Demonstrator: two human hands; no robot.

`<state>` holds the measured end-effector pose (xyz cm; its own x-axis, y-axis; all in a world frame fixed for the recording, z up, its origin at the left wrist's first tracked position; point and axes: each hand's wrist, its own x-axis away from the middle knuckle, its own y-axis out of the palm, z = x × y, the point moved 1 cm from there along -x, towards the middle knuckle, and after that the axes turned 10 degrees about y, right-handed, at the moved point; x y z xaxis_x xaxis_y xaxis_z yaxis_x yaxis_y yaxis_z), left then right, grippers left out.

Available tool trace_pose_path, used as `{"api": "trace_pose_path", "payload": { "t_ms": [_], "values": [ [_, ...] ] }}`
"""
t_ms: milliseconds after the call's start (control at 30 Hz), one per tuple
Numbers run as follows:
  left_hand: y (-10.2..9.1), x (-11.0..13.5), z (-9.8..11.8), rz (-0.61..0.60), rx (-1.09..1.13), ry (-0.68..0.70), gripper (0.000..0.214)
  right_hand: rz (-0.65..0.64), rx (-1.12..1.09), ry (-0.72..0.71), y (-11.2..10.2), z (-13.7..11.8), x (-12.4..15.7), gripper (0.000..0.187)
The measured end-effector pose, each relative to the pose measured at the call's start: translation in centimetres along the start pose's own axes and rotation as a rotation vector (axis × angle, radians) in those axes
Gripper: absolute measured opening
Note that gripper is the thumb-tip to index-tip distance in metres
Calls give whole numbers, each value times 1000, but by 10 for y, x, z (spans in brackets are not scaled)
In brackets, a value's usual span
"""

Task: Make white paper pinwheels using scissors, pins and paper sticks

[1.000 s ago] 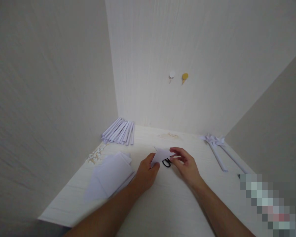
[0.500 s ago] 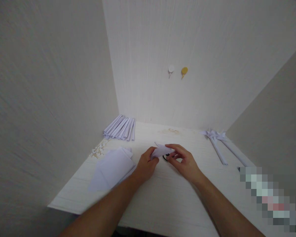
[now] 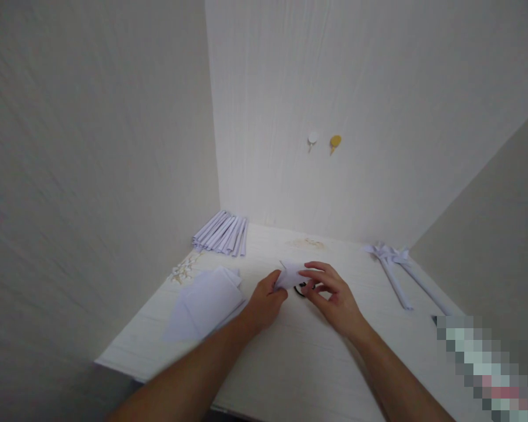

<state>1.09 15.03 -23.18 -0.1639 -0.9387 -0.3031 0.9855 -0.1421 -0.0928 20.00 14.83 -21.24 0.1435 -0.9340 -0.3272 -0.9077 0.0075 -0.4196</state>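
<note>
Over the middle of the table, a small folded piece of white paper (image 3: 290,275) is pinched at its left end by my left hand (image 3: 267,300). My right hand (image 3: 334,296) has its bent fingers at the paper's right end, the fingertips on it and the thumb beneath. Just below the paper, a black curved object (image 3: 298,291) shows partly by the right thumb; my fingers cover the remainder and its kind is unclear. A stack of white paper sheets (image 3: 209,299) lies left of my left forearm.
Several rolled paper tubes (image 3: 220,233) lie at the back left. Paper pieces with long tubes (image 3: 396,281) lie at the right, near a pixelated item (image 3: 479,357). Walls enclose the table (image 3: 264,375); a white hook (image 3: 312,138) and a yellow hook (image 3: 335,142) hang behind.
The camera view has shifted slightly. My right hand's fingers have spread a little and moved toward the paper's right edge. The left hand keeps its pinch on the paper.
</note>
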Motion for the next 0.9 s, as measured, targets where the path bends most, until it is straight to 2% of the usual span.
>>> {"api": "trace_pose_path", "payload": {
  "t_ms": [133,367,500,633,767,900],
  "values": [
    [-1,2,4,-19,34,-4,17,-13,-43,26,0,1,-2,12],
    [1,1,9,-63,171,-46,43,19,-69,31,-1,-1,-3,11],
    [-1,-1,4,10,133,-67,31,-35,-64,15,-6,-12,-1,16],
    [-7,1,7,72,59,-32,28,-94,-39,30,-4,-18,-4,26],
    [-14,11,20,24,21,-48,13,-90,-24,17,6,-27,-4,15],
    [-36,34,37,56,5,-81,20,-159,-44,-58,24,-48,-3,13]
  ]
}}
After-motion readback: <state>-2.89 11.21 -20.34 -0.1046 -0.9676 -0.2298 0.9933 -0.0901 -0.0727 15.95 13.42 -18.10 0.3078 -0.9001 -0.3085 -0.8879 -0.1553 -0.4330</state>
